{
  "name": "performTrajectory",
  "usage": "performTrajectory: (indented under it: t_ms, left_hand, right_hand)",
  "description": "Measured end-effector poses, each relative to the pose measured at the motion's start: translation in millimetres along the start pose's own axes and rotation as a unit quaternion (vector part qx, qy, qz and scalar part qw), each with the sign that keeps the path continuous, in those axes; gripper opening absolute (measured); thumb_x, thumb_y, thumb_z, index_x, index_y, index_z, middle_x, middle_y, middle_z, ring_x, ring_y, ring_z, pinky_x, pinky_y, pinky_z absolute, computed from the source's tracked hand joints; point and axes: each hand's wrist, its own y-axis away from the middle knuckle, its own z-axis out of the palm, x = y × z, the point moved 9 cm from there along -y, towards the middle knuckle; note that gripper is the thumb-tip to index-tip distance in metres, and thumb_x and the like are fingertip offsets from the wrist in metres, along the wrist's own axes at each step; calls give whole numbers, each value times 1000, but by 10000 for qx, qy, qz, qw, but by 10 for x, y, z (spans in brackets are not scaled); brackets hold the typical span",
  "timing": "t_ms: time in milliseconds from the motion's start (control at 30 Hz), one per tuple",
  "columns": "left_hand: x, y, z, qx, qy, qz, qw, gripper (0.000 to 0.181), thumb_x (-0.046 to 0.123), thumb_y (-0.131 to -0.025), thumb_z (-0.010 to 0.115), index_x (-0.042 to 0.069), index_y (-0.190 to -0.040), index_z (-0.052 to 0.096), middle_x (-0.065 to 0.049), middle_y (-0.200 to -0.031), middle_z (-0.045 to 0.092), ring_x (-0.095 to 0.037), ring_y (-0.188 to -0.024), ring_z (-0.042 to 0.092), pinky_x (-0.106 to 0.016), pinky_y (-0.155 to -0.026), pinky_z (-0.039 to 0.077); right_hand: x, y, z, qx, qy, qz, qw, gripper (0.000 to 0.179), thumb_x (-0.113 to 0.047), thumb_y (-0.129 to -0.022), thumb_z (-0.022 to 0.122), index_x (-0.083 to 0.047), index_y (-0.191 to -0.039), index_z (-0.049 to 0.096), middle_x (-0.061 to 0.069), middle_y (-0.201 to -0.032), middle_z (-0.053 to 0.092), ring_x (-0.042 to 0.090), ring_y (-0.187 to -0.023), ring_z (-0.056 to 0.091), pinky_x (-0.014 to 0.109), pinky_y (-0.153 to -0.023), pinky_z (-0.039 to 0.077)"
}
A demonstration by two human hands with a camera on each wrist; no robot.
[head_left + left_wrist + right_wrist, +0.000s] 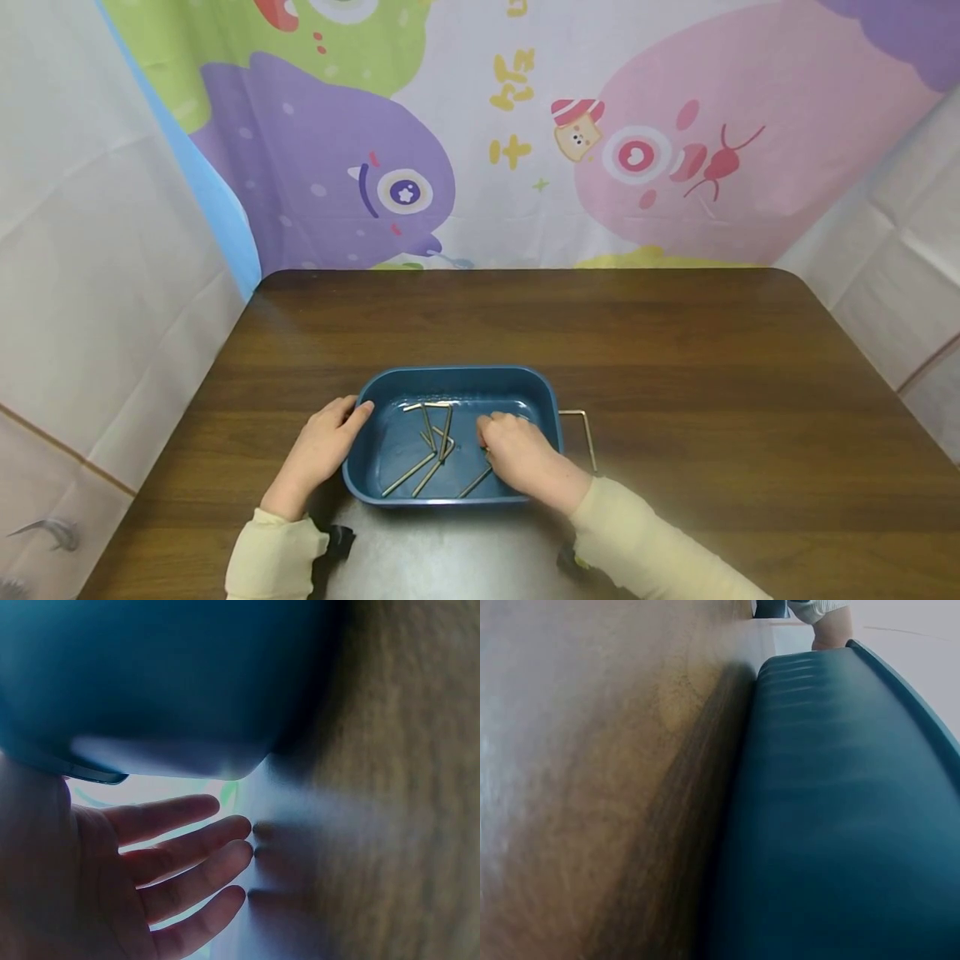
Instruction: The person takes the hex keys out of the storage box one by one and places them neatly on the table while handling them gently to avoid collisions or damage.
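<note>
A blue rectangular tray [450,502] sits on the table, with several brass-coloured L-shaped hex keys [408,475] lying crossed in it. At its left end, my left hand [318,446] rests its thumb on the rim. In the left wrist view, that hand's fingers [199,881] are straight and spread outside the tray wall, apart from it. My right hand [521,454] reaches over the front right rim into the tray. Its fingers are curled and pinch a hex key [487,451], mostly hidden beneath them. Another rod [476,482] shows under this hand. The right wrist view shows only the tray's outer wall.
Just right of the tray, one hex key [587,433] lies on the brown wooden table [712,400]. A greyish sheen [450,550] covers the tabletop in front of the tray. Behind the table hangs a cloth [517,200] printed with cartoon figures.
</note>
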Motion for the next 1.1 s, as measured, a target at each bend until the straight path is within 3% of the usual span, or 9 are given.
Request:
performTrajectory:
  t_ms: [400,667,867,1100]
  left_hand:
    - [4,-1,9,2,-20,28,10000,60,45,-96,32,-3,-128,47,-22,-127,50,-39,-118,46,-53,-97,36]
    - [2,-1,6,-15,-19,13,10000,61,46,-96,32,-3,-129,46,-23,-128,49,-39,-119,44,-53,-98,35]
    - [14,6,-8,-27,-18,-2,10000,60,45,-96,32,-4,-129,46,-23,-128,49,-39,-119,44,-53,-97,36]
    - [22,10,-9,-26,-5,31,10000,59,44,-96,33,-3,-129,46,-23,-128,49,-39,-119,45,-53,-97,36]
  right_hand:
    - [101,-12,16,-83,-145,592,9981,14,2,-72,60,-10,-73,53,2,-63,56,17,-52,53,27,-40,36]
    - [105,-21,-64,169,-315,578,9977,8,-2,-69,62,-10,-72,60,-1,-64,56,14,-56,52,24,-45,39]
    - [93,-11,-98,309,-721,473,9958,9,-3,-69,63,-10,-72,60,-4,-63,48,9,-57,45,20,-50,37]
    - [64,23,-152,636,-828,323,9940,13,-2,-67,62,-12,-74,59,-7,-65,46,7,-58,44,18,-49,35]
